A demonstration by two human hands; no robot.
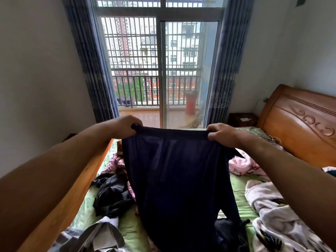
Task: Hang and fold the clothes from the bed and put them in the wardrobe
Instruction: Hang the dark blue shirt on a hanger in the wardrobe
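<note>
Head view: both hands hold up a dark garment (174, 170).
Left hand (125, 125) and right hand (222, 134) pinch its top edge, hem draping onto the bed (131, 231) below.

The dark blue garment (174, 179), held up, screens the middle of the bed (240, 190) and part of the purple patterned clothes (116, 161) behind it; its lower end runs off the bottom edge (so what sort of garment, I can't say); the headboard (298, 124) is cut at the right; the white thing (244, 119) on the nightstand (236, 122) is too small to make out.
</note>
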